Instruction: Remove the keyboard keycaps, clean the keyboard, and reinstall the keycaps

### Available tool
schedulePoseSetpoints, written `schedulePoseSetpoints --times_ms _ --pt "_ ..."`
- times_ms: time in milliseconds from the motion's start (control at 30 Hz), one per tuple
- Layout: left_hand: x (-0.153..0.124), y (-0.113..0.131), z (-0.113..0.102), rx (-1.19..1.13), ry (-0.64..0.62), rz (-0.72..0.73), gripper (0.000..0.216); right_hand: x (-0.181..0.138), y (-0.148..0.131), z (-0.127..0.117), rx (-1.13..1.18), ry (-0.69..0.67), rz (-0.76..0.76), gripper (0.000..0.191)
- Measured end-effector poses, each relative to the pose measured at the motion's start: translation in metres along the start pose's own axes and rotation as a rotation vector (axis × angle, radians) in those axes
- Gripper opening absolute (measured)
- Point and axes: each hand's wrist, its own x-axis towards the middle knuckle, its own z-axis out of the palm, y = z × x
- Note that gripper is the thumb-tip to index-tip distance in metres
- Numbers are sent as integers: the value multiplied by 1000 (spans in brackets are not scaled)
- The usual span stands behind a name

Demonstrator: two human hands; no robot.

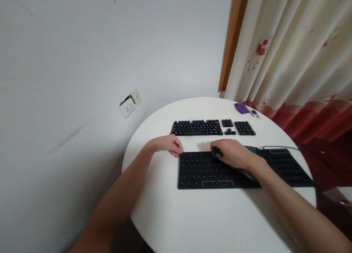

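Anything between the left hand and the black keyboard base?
Nothing visible: the left hand is at the far left corner of the black keyboard base; the rows of keycaps lie beyond its far edge.

We read this as a home, though we can't tell which room.
We have cream curtains (291, 55) with red flowers and a red lower band, hanging in folds beside a brown wooden frame (232, 44). We also see a plain white wall (165, 36) with scuff marks, a white socket plate (127, 107) next to a beige plate (136, 96), a round white table (176, 220) near it, and a dark reddish floor (327, 156).
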Motion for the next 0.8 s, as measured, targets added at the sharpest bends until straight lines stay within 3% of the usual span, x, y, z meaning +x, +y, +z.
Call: schedulePoseSetpoints --times_ms 133,400,800 --pt "1 -2 0 4 1 6 24 -2 6 -5 20 32 16 25" --pt "3 -6 -2 29 2 9 23 5 -8 10 64 37 -62 22" --pt "-1 4 0 40 20 -32 25 5 -17 3 40 17 -85 30"
